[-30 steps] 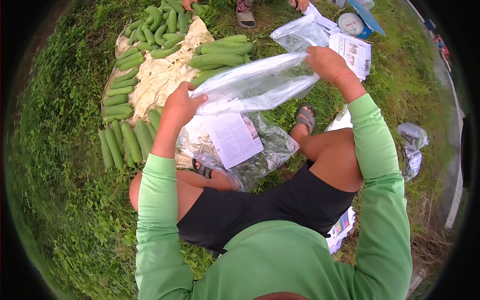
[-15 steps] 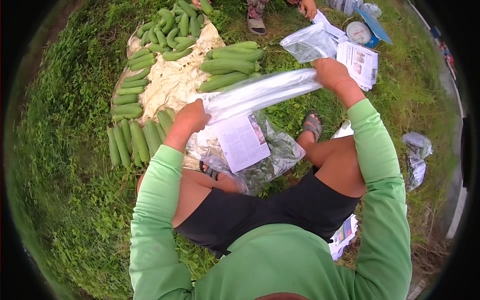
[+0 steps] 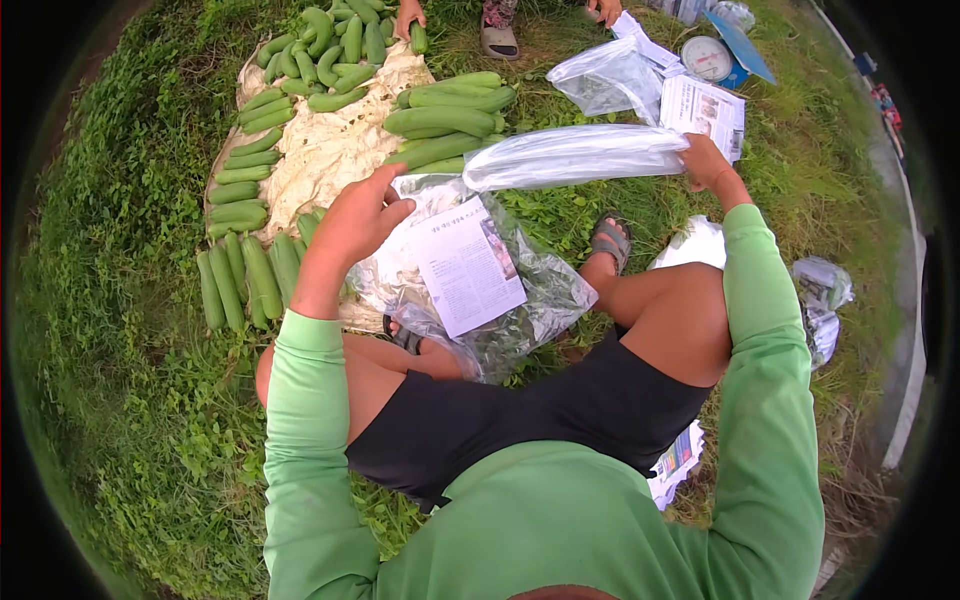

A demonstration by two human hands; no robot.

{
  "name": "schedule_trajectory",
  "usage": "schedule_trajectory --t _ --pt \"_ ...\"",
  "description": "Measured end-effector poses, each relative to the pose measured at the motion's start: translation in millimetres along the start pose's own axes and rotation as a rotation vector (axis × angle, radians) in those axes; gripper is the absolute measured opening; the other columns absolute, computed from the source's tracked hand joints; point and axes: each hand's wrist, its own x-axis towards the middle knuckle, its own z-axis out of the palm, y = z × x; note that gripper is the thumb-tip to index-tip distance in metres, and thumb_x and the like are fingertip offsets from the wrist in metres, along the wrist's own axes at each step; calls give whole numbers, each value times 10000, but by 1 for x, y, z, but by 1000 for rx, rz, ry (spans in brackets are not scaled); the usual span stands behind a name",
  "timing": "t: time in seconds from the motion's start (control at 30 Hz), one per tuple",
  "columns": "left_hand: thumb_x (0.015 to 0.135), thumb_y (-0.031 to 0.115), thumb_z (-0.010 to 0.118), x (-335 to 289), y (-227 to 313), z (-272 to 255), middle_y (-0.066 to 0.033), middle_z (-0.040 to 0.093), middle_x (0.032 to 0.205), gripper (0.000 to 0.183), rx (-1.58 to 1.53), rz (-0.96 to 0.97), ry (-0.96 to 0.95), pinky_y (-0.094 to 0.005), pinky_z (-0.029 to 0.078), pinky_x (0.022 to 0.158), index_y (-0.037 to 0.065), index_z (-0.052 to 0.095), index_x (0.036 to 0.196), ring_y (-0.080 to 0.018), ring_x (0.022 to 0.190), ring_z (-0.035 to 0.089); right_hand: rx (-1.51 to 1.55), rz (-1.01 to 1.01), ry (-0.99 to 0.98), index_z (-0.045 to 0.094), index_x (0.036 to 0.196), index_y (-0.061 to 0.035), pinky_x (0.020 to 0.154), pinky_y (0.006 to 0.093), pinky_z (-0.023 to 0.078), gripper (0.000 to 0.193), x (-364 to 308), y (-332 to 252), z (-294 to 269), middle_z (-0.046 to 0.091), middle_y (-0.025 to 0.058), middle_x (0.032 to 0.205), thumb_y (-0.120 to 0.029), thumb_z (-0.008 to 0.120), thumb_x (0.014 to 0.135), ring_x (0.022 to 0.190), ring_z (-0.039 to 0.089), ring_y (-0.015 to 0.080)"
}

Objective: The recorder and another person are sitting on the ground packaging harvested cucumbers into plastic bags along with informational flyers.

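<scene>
A long clear plastic bag (image 3: 580, 160), gathered lengthwise, stretches out from my right hand (image 3: 708, 162), which grips its right end. The bag's other end hangs free. My left hand (image 3: 365, 215) holds nothing; thumb and fingers are apart, just left of the bag. Below it, a newspaper sheet (image 3: 468, 270) lies on another clear plastic bag (image 3: 550, 295) spread between my feet. Large green cucumbers (image 3: 450, 120) are stacked beyond the bag on a pale cloth (image 3: 310, 170).
More cucumbers (image 3: 240, 275) line the cloth's left edge, with a heap (image 3: 335, 45) at its far end. Another person's hand (image 3: 408, 15) touches one there. At the far right are a dial scale (image 3: 707, 58), newspapers (image 3: 703, 105) and plastic bags (image 3: 605, 75). Grass surrounds everything.
My left hand has let go of the bag's left end and opened, moving slightly left and up. My right hand, still gripping the bag, has shifted right and lower.
</scene>
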Motion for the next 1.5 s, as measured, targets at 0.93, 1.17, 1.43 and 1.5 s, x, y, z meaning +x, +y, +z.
schedule_trajectory --t 0.93,1.17,1.43,1.5 --pt "1019 268 742 -75 -25 -106 -84 677 1143 624 -122 -235 192 -332 523 892 30 517 1549 -175 994 633 -9 2 -27 670 1364 -60 594 351 578 443 -34 -45 -28 736 67 1007 -81 697 923 775 696 168" --pt "1036 273 727 -88 -46 -122 -109 683 1164 628 -170 -245 275 -323 510 922 12 499 1560 -177 1031 634 -447 277 -287 664 1376 -84 571 447 604 503 -8 3 15 745 181 933 -24 712 879 676 707 270" --pt "1029 305 740 -126 -60 -140 -131 706 1183 672 -145 -337 394 -344 523 931 -4 480 1566 -193 1048 649 -80 36 -156 654 1361 -8 619 396 630 442 -4 -81 26 747 114 1094 -160 725 951 787 731 229" --pt "1023 293 746 -127 -61 -142 -137 710 1178 675 -136 -354 430 -351 526 926 -4 479 1567 -200 1056 657 -77 25 -169 648 1364 3 625 397 635 451 -6 -89 26 746 122 1124 -163 729 951 802 738 232"
